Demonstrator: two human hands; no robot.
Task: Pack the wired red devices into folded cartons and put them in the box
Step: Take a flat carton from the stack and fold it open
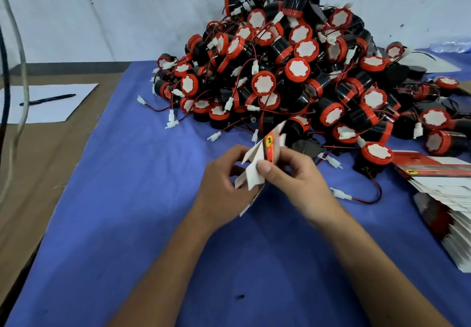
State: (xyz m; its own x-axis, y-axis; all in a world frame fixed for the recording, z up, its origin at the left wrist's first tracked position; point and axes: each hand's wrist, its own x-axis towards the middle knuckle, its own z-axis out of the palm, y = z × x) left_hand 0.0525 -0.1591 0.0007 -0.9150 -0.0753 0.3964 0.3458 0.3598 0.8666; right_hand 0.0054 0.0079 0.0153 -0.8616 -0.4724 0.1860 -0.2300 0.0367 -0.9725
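Fingers of the left hand (219, 181) and right hand (293, 173) both pinch a part-folded carton (257, 163) above the blue surface (127, 212); the device heap (293, 71) lies just behind, flat cartons (448, 199) stacked at right

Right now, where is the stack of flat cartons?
In the head view the stack of flat cartons lies at the right edge of the blue cloth, right of both hands and just in front of the device pile.
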